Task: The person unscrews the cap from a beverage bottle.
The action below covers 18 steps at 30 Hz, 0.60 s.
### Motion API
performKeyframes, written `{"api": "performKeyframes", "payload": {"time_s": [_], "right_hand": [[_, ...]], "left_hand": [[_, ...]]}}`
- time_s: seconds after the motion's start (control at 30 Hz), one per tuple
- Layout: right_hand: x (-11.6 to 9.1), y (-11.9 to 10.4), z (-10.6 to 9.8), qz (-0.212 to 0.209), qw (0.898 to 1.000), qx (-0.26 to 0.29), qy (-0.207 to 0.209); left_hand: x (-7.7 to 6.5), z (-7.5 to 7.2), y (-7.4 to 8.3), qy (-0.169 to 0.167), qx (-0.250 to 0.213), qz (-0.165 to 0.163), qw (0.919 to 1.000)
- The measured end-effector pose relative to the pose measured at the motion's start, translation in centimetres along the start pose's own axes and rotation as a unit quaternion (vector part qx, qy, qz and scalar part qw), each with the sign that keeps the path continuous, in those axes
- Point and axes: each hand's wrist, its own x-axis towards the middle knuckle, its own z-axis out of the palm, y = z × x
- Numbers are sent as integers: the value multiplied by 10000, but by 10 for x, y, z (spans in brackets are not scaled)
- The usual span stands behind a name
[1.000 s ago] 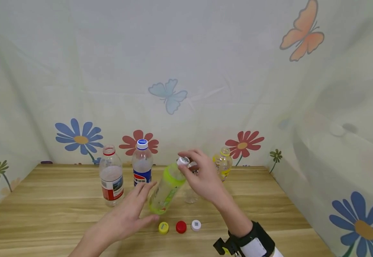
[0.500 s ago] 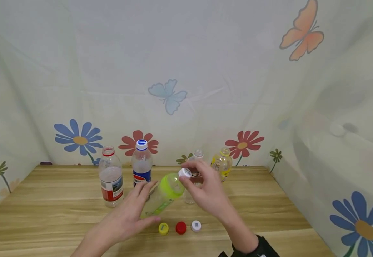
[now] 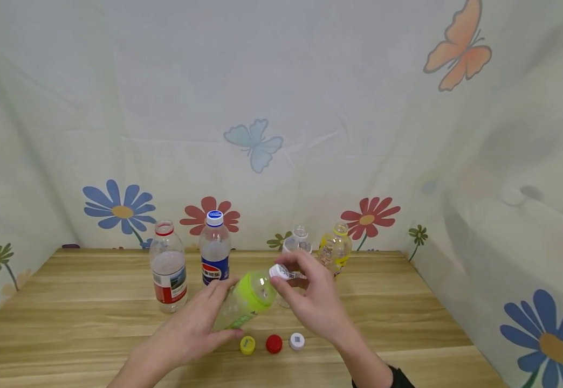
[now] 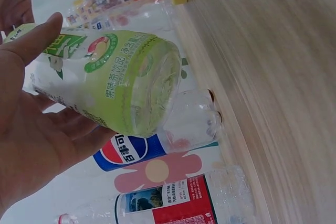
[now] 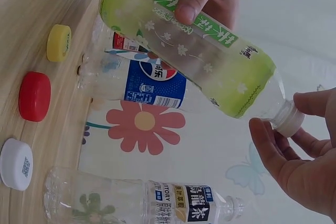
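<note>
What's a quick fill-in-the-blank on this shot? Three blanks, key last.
The left hand grips a tilted tea bottle with a mostly ____ label.
The right hand pinches the bottle cap, which is ____.
A ____ cap lies between the yellow cap and the loose white cap.

Missing: green; white; red.

Lime green on the fruit-tea bottle (image 5: 173,51), white blossoms sprinkled across it, and white for its screw cap (image 5: 291,121)! Blue, red and white on the Pepsi label (image 3: 215,269)! Here's a yellow cap (image 3: 247,345), a red cap (image 3: 274,344), a white cap (image 3: 297,341) bearing a dark square code! Tan grain streaks the table (image 3: 383,323), and the pale curtain (image 3: 165,81) flashes red and blue daisies, one orange butterfly (image 3: 462,52), one light-blue butterfly (image 3: 257,144)!
</note>
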Motion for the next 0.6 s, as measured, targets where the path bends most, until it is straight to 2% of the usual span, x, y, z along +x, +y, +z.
{"api": "performKeyframes", "payload": {"time_s": [0.17,0.33,0.47,0.6], "right_hand": [[-1,0,0,-44,9999,76,-75],[-2,1,1,219,9996,165,-65],[-2,14,2,350,9994,-1,43],[-3,31,0,238,9991,-344,119]], "left_hand": [[0,0,-1,-85,-28,-2,10000],[0,-1,-1,-123,-77,-19,9999],[0,-1,-1,-115,36,37,9999],[1,-1,-2,-133,124,51,9998]]}}
